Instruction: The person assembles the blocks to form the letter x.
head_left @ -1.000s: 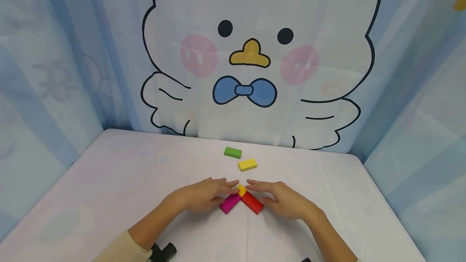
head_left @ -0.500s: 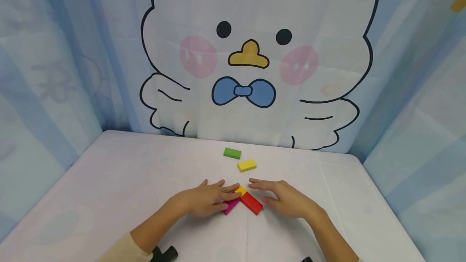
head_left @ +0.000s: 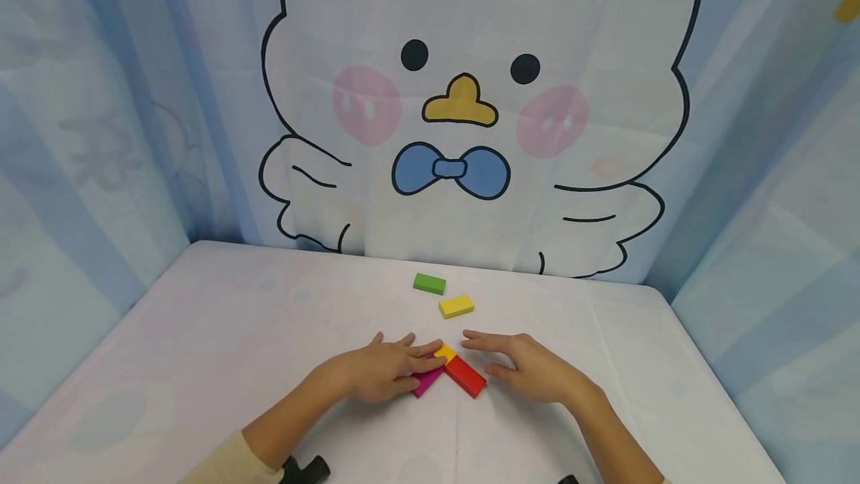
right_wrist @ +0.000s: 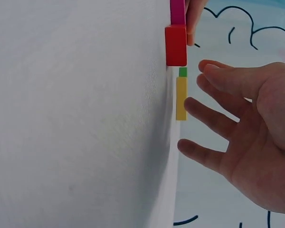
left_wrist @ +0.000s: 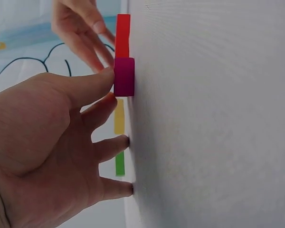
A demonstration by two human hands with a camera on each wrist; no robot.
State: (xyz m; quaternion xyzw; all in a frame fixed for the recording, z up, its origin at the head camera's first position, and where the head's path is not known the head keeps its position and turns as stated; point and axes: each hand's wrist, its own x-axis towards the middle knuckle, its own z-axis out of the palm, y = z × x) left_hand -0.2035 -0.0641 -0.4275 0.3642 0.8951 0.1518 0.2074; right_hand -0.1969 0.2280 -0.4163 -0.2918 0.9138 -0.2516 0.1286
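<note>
My left hand (head_left: 378,370) lies over the magenta block (head_left: 430,382), its fingers straight and spread. Its thumb and index finger touch that block, whose far part is covered by the fingers. An orange-yellow block (head_left: 445,352) and a red block (head_left: 466,377) meet the magenta one at a peak, forming an upside-down V. Just to the right of the red block hovers my right hand (head_left: 537,368), holding nothing. In the right wrist view its relaxed fingers stand apart from the red block (right_wrist: 176,46).
Farther back on the white-covered table (head_left: 201,334) lie a yellow block (head_left: 457,307) and a green block (head_left: 429,284). A curtain (head_left: 457,230) printed with a cartoon bird hangs behind the table.
My left hand has settled onto the magenta block, its thumb coming over it and its fingers spreading. My right hand has drawn slightly away from the blocks.
</note>
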